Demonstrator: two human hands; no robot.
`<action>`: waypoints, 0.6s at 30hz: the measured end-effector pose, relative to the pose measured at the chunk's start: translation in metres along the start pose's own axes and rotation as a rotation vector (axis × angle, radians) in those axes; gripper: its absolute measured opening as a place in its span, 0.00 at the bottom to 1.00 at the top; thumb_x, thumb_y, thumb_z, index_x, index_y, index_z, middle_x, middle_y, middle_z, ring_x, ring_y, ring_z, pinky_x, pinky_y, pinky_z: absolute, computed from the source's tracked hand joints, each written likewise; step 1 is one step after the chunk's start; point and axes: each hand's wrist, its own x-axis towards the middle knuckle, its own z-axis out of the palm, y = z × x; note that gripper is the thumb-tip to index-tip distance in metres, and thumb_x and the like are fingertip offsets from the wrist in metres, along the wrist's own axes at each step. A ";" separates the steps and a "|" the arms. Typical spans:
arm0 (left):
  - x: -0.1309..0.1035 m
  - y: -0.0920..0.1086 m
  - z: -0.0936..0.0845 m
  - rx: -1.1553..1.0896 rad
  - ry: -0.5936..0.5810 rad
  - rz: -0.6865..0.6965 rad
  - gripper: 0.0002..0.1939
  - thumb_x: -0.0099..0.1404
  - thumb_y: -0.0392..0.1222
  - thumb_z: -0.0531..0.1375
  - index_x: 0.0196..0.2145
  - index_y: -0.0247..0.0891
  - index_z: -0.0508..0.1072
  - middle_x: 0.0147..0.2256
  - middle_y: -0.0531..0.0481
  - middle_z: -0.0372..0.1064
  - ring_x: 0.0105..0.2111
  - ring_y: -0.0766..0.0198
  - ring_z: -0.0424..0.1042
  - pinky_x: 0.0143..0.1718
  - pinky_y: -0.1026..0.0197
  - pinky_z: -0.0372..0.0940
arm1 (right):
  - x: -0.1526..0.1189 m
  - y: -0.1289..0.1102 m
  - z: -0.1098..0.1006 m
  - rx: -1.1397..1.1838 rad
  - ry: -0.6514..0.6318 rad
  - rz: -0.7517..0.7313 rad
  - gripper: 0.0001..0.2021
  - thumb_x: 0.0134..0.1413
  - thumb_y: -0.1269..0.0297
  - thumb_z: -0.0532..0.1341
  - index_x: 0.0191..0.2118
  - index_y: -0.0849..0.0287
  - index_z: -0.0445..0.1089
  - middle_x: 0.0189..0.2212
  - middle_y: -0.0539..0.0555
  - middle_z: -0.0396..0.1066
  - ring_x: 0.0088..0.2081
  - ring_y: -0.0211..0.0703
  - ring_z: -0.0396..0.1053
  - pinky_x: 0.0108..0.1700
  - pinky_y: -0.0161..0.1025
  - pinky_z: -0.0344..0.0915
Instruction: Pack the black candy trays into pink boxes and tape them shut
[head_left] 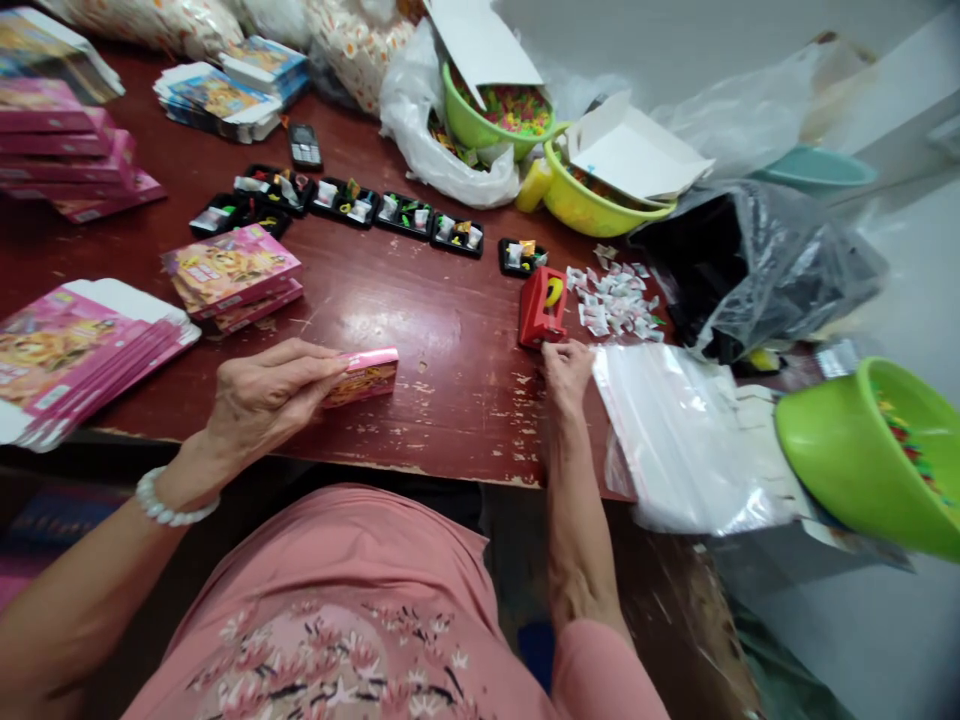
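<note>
Pink printed cardboard box (pixel 371 380) is clamped in L hand (pixel 259 400); R hand (pixel 568 368) is at red tape dispenser (pixel 538 312), can't tell its grip; filled black plastic trays (pixel 405 216) lie unboxed.

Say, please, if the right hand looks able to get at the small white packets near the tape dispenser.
Probably yes. The right hand is at the near end of the red tape dispenser, close to the white packets, which lie uncovered; nothing seems to stand between hand and packets.

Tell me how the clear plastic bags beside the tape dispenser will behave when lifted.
The clear plastic bags look thin and creased, so they would probably sag. Their glossy surfaces suggest they may slide over one another.
</note>
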 end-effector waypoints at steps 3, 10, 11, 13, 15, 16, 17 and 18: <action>0.000 0.004 -0.001 0.012 -0.035 -0.028 0.10 0.69 0.35 0.64 0.44 0.45 0.82 0.40 0.52 0.83 0.36 0.63 0.82 0.38 0.62 0.77 | -0.036 -0.035 0.010 0.084 -0.026 -0.002 0.12 0.55 0.55 0.64 0.30 0.58 0.75 0.25 0.49 0.69 0.29 0.40 0.67 0.35 0.39 0.71; -0.002 0.009 -0.003 0.048 -0.053 -0.043 0.09 0.72 0.37 0.61 0.45 0.41 0.82 0.41 0.48 0.83 0.39 0.64 0.82 0.43 0.64 0.76 | -0.136 -0.138 0.091 0.500 -0.527 -0.333 0.05 0.62 0.62 0.67 0.40 0.50 0.82 0.39 0.51 0.82 0.41 0.45 0.79 0.48 0.43 0.75; -0.003 0.009 -0.002 0.054 -0.044 -0.031 0.09 0.72 0.37 0.61 0.45 0.41 0.82 0.41 0.48 0.83 0.39 0.64 0.82 0.43 0.64 0.75 | -0.141 -0.143 0.099 0.463 -0.507 -0.383 0.06 0.63 0.63 0.66 0.40 0.49 0.82 0.40 0.51 0.83 0.43 0.46 0.80 0.50 0.44 0.74; -0.005 0.008 -0.001 0.052 -0.026 -0.010 0.08 0.73 0.37 0.61 0.45 0.39 0.81 0.42 0.47 0.83 0.41 0.64 0.82 0.45 0.64 0.75 | -0.145 -0.144 0.109 0.331 -0.431 -0.426 0.07 0.63 0.63 0.66 0.43 0.49 0.82 0.41 0.53 0.83 0.43 0.48 0.80 0.51 0.45 0.74; -0.008 0.006 0.001 0.047 -0.021 -0.015 0.08 0.73 0.37 0.60 0.45 0.38 0.79 0.42 0.47 0.82 0.41 0.64 0.82 0.46 0.64 0.75 | -0.145 -0.141 0.111 0.225 -0.391 -0.406 0.09 0.63 0.60 0.67 0.47 0.49 0.82 0.42 0.54 0.83 0.42 0.50 0.80 0.50 0.46 0.75; -0.010 0.004 0.002 0.057 -0.013 -0.027 0.08 0.73 0.39 0.60 0.45 0.38 0.79 0.42 0.47 0.82 0.40 0.64 0.82 0.45 0.64 0.75 | -0.145 -0.139 0.111 0.200 -0.387 -0.382 0.11 0.62 0.59 0.67 0.49 0.49 0.82 0.43 0.54 0.83 0.42 0.51 0.80 0.49 0.46 0.75; -0.012 0.003 0.003 0.078 0.003 -0.038 0.08 0.73 0.40 0.60 0.45 0.38 0.78 0.41 0.47 0.82 0.39 0.63 0.82 0.43 0.64 0.75 | -0.145 -0.138 0.110 0.196 -0.384 -0.354 0.12 0.62 0.57 0.68 0.50 0.48 0.81 0.43 0.54 0.83 0.41 0.51 0.81 0.49 0.47 0.75; -0.014 0.001 0.003 0.103 0.022 -0.042 0.08 0.73 0.42 0.61 0.45 0.37 0.78 0.40 0.46 0.82 0.37 0.63 0.82 0.40 0.64 0.74 | -0.146 -0.137 0.110 0.206 -0.382 -0.325 0.13 0.61 0.56 0.68 0.50 0.49 0.81 0.43 0.54 0.83 0.40 0.51 0.81 0.49 0.47 0.76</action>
